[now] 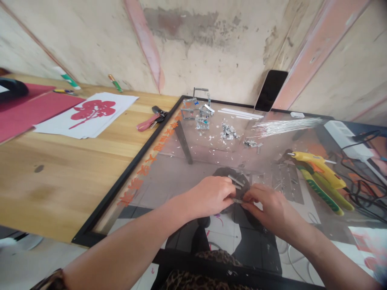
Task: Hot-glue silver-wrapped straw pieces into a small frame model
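Over the glass tabletop [199, 177], my left hand [213, 194] and my right hand [267, 203] come close together with fingers pinched. Between their fingertips is a small silvery-grey strip [238, 200], gripped at both ends. Another thin grey piece [236, 181] sticks out beside my left fingers; whether that hand also holds it I cannot tell. Beyond the hands lie a heap of silvery scraps [229, 132] and small silver frame-like models [202, 121]. A bundle of thin metal wires [284, 127] rests farther right.
On the right are a yellow glue gun [320, 165], green-handled pliers [320, 191], and a white power strip [347, 139] with dark cables. A phone [271, 90] leans on the wall near white sticks [240, 114]. Keys [159, 117] and printed paper [90, 114] lie on the wooden table at left.
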Motion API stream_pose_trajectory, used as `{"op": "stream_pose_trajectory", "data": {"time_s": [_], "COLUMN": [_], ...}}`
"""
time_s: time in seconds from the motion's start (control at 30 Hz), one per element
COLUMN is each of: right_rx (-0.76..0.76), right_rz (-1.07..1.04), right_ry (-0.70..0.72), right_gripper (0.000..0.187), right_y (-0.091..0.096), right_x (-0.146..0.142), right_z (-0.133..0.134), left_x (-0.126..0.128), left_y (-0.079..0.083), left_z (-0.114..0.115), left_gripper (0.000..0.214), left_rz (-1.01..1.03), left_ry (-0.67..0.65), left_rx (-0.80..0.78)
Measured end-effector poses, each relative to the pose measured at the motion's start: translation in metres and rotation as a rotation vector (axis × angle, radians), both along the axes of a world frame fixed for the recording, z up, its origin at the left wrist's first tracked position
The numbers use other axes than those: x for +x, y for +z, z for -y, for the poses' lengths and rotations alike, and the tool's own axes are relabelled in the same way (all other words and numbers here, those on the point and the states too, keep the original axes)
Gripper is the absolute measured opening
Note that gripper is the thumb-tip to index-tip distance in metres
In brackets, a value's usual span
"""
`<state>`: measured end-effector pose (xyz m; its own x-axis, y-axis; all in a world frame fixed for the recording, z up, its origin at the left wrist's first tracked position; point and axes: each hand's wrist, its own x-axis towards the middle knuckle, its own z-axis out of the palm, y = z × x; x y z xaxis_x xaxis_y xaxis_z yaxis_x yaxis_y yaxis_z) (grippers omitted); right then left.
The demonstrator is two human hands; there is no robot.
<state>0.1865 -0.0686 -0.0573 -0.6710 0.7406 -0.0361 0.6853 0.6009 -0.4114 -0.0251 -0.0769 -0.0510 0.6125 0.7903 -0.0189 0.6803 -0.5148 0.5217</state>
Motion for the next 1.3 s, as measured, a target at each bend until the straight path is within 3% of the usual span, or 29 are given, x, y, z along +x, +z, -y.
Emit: {"op": "stream_pose_trajectory", "data": {"time_s": [1.3], "right_rx": [0.012], "right_rz": [-0.041], "right_ry": [-0.011], "right_gripper": [0.009], "right_y": [-0.0025], "right_x": [-0.0058], "right_z": [0.0077], "left_x": [0.002], "left_y": [0.0055], "left_z": [0.0036], "left_gripper": [0.01], "left_rz": [-0.085], "left_ry": [0.028], "left_rx": [0.0]}}
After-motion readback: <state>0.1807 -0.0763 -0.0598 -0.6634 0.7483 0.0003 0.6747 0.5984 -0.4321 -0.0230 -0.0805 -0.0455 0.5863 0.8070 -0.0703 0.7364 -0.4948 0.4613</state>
